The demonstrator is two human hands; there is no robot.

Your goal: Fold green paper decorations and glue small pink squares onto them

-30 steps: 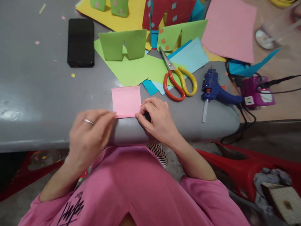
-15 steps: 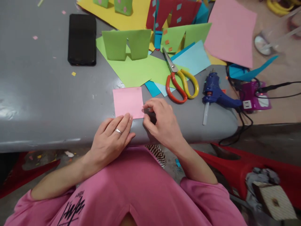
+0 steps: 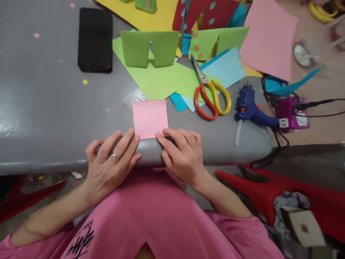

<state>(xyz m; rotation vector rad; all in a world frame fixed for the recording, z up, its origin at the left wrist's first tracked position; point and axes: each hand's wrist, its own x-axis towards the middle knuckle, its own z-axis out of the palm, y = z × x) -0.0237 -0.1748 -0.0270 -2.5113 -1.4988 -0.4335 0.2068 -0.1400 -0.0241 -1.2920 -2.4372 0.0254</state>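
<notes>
A small pink paper square [image 3: 150, 118] lies flat on the grey table near its front edge. My left hand [image 3: 113, 158], with a ring on one finger, rests at the paper's lower left corner, its fingers stretched out and the index fingertip on the corner. At the lower right corner, my right hand [image 3: 183, 153] touches the paper with its fingertips, fingers extended and slightly bent. Beyond the square are light green sheets [image 3: 159, 82] and a folded green piece [image 3: 149, 48] standing up. Scissors [image 3: 207, 88] with one red and one yellow handle lie to the right.
A blue glue gun [image 3: 249, 108] with its cord sits at the right, beside a purple box [image 3: 292, 113]. A black phone [image 3: 95, 39] lies at the back left. Red folded card [image 3: 206, 16] and a large pink sheet [image 3: 269, 39] are at the back.
My left hand has slid left to the paper's lower left corner. My right hand has moved down from the right edge to the lower right corner, its fingers straighter.
</notes>
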